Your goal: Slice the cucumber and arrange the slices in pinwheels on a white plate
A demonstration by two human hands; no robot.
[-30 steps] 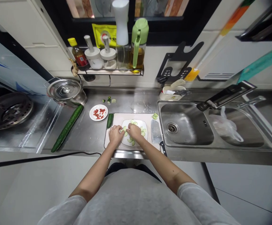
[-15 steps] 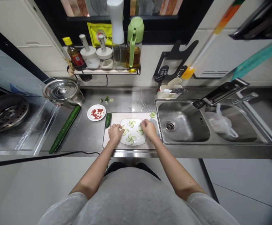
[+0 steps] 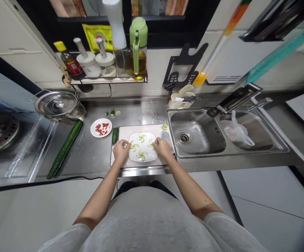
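Observation:
A white plate (image 3: 143, 148) lies on a pale cutting board (image 3: 120, 163), with thin cucumber slices (image 3: 141, 155) fanned into several pinwheels on it. My left hand (image 3: 121, 150) is at the plate's left rim, thumb and fingers pinched together near the left pinwheel. At the right rim, my right hand (image 3: 163, 147) has its fingertips closed beside the right pinwheel (image 3: 150, 144), partly covering it. What either pinch holds, slice or rim, is too small to tell. A short cucumber piece (image 3: 115, 135) rests at the board's left edge, and spare slices (image 3: 164, 126) lie at its upper right corner.
Left of the board stand a small plate (image 3: 95, 134) of red bits, a long cucumber (image 3: 65, 148) and a lidded steel pot (image 3: 59, 106). Cucumber ends (image 3: 112, 112) lie behind. A double sink (image 3: 199, 140) is on the right; a condiment shelf (image 3: 110, 81) hangs above.
The view has shifted, so the counter appears further left. My left hand has drawn slightly outward, from over the left pinwheel to the plate's rim. My right hand has come lower beside the right pinwheel.

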